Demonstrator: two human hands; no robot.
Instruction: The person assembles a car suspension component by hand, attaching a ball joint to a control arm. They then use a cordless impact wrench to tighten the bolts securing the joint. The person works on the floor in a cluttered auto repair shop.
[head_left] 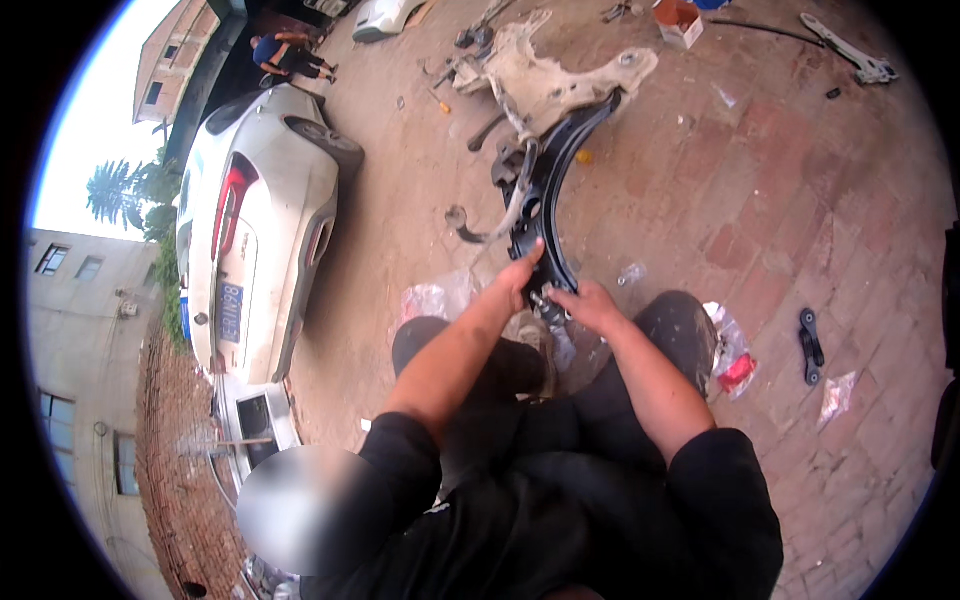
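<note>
A black, curved control arm (566, 160) runs from a dirty, pale metal subframe (560, 85) toward my knees. My left hand (520, 280) is closed round the left side of its near end, the thumb lying on top. At the same end, on the right, my right hand (592, 305) pinches a small metal piece at the tip; its exact kind cannot be made out. A rusty curved bar (520, 195) lies along the control arm's left side. Whether the control arm is bolted to the subframe does not show.
Two black links (811, 348) and torn plastic bags (730, 345) lie on the brick paving to the right. An open cardboard box (679, 22) and a long metal part (850, 50) are farther off. At left stands a white car (265, 230); beyond it, another person (287, 55).
</note>
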